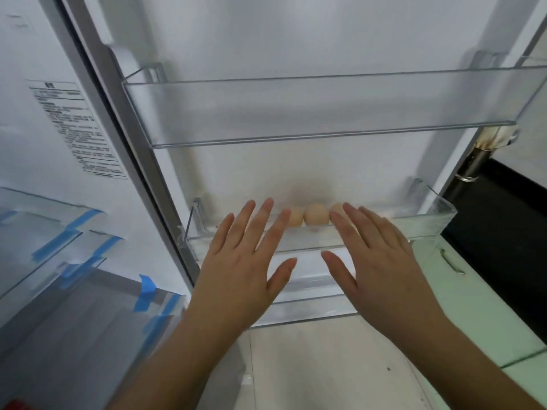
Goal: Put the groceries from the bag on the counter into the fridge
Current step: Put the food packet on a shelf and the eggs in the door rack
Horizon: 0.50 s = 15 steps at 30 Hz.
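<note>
Both hands are spread flat at centre frame, holding nothing; the left hand [239, 261] and right hand [381, 255] hover before the lower door bin [429, 223]; three eggs [316, 215] sit in it, just beyond the fingertips; the upper bin [319, 113] spans above.

Upper door shelf [310, 113]: clear, glossy plastic.
Lower door shelf [429, 224]: clear plastic, faintly frosted.
Three pale tan eggs [316, 215]: smooth, matt shells.
Blue tape strips [146, 294]: matt, on clear plastic drawers [88, 335].
Door liner [281, 34]: smooth white plastic.
</note>
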Each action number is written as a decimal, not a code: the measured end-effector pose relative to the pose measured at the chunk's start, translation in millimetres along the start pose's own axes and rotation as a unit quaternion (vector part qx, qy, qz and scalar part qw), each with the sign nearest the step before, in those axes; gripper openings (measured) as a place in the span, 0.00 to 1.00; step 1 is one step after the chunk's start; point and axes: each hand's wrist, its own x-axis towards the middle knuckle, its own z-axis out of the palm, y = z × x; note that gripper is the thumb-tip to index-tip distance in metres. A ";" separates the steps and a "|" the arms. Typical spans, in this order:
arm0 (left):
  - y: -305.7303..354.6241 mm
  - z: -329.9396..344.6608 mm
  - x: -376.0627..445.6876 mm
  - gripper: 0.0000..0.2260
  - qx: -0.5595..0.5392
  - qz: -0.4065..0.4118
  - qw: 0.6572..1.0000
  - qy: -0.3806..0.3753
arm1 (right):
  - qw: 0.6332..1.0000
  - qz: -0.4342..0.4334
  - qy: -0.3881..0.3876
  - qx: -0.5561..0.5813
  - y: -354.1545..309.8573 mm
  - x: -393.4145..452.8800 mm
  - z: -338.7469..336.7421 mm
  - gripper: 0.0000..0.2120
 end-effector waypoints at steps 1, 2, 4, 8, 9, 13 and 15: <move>1.7 1.1 -3.9 0.30 -0.003 0.006 1.000 0.002 | 1.000 0.005 -0.005 -0.006 -2.3 -5.4 1.2 0.30; 4.2 2.6 -7.4 0.30 -0.007 0.014 1.000 0.004 | 1.000 0.012 -0.010 -0.013 -4.3 -11.1 2.2 0.30; 10.4 4.7 -13.9 0.31 -0.013 0.026 1.000 0.004 | 0.999 0.026 -0.011 -0.021 -6.3 -23.4 2.7 0.29; 17.5 5.9 -21.3 0.31 -0.006 0.016 1.000 0.003 | 0.998 0.052 -0.015 -0.025 -2.1 -45.9 -1.2 0.31; 19.6 5.3 -23.1 0.31 -0.008 0.014 1.000 0.000 | 0.998 0.056 -0.016 -0.027 -0.2 -50.4 -2.0 0.31; 40.2 0.6 -33.4 0.30 -0.021 0.030 0.999 0.010 | 0.997 0.068 -0.015 -0.021 6.6 -70.9 -3.7 0.31; 54.0 -1.5 -39.2 0.30 -0.020 0.040 0.999 0.021 | 0.997 0.069 -0.021 -0.015 11.6 -84.7 -4.8 0.31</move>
